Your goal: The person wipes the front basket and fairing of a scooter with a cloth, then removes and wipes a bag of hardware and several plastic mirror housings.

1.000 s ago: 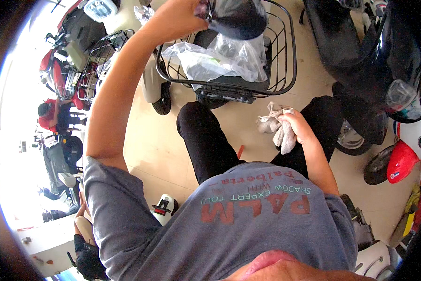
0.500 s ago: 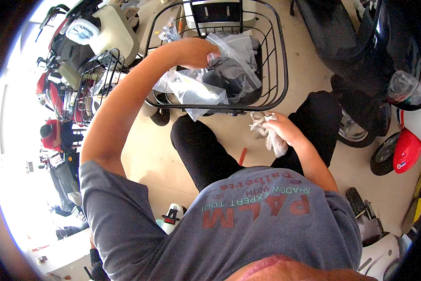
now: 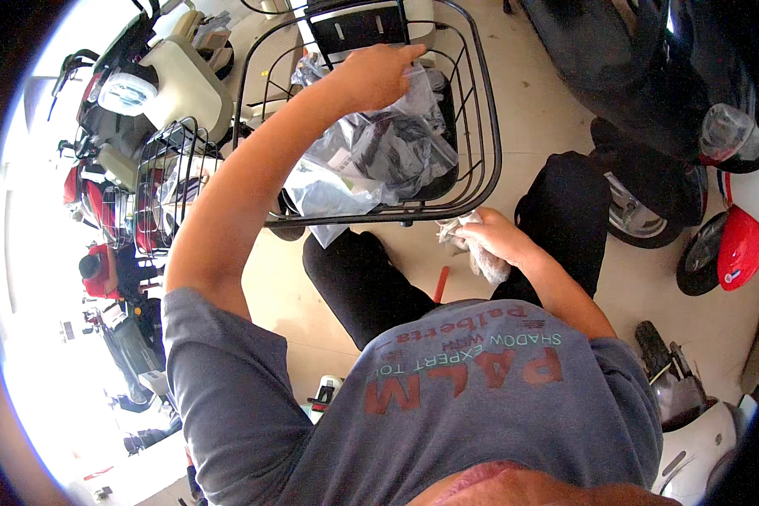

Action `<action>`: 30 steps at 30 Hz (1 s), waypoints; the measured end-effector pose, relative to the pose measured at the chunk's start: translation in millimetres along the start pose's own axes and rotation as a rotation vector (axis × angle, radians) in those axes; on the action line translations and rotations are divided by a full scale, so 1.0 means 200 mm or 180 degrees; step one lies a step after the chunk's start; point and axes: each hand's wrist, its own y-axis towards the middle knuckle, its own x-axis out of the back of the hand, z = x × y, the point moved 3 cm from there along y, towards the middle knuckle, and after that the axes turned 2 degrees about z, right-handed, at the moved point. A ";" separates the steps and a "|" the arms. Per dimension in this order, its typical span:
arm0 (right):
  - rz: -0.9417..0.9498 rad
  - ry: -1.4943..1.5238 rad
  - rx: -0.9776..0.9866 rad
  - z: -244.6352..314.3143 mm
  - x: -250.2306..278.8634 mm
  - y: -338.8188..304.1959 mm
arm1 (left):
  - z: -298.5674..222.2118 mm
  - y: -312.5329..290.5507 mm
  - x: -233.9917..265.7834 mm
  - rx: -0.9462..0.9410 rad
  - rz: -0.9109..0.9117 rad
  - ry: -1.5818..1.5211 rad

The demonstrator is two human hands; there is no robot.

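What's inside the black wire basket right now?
The wire basket holds clear plastic bags with dark contents; the left hand reaches into them. What the bags contain, and the basket floor beneath them, is covered.

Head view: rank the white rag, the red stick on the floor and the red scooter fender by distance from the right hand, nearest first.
1. White rag: gripped in the right hand.
2. Red stick: on the floor, just lower left.
3. Red scooter fender: far right edge.
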 end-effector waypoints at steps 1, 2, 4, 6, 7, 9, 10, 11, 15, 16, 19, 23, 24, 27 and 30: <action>-0.0008 0.0041 0.0050 0.00 0.00 0.00 | -0.01 0.00 -0.01 -0.0036 -0.0010 -0.0166; -0.0034 0.0022 0.0028 0.00 0.01 0.00 | -0.05 -0.01 0.04 0.0091 0.0119 -0.0415; -0.0042 -0.0014 -0.0026 0.01 0.01 -0.01 | -0.07 -0.03 0.11 0.0374 0.0804 -0.0934; -0.0066 -0.0094 -0.0101 0.02 0.01 -0.02 | -0.09 -0.08 0.13 0.0668 0.1265 -0.1223; -0.0082 -0.0134 -0.0140 0.02 0.02 -0.02 | -0.07 -0.09 0.11 0.0695 0.1221 -0.1241; -0.0043 -0.0208 -0.0089 -0.01 0.02 -0.01 | -0.05 -0.11 0.10 0.0787 0.1115 -0.1260; -0.0030 -0.0243 -0.0063 -0.02 0.02 0.00 | -0.04 -0.11 0.10 0.0940 0.1029 -0.1112; -0.0018 -0.0217 -0.0054 -0.02 0.03 0.00 | -0.03 -0.09 0.10 0.1078 0.0935 -0.0976; 0.0023 -0.0176 -0.0034 -0.03 0.02 0.01 | -0.01 -0.04 0.03 0.0565 0.0156 0.0544; 0.0036 -0.0181 -0.0033 -0.03 0.02 0.01 | 0.01 -0.03 0.00 0.0450 0.0318 0.0673; 0.0020 -0.0313 -0.0024 -0.02 0.01 0.01 | 0.08 0.02 -0.06 0.0219 0.0700 0.0881; -0.0030 -0.0150 0.0004 -0.01 0.01 0.00 | 0.11 0.06 -0.09 0.0310 0.0887 0.0855; -0.0039 -0.0187 0.0027 -0.01 0.01 0.00 | 0.11 0.07 -0.08 0.0375 0.0915 0.0902; -0.0115 -0.0320 0.0064 -0.02 0.01 0.01 | 0.11 0.09 -0.05 0.0440 0.1104 0.1062; -0.0153 -0.0341 0.0038 -0.02 0.01 0.01 | 0.11 0.06 -0.04 0.0426 0.0886 0.0681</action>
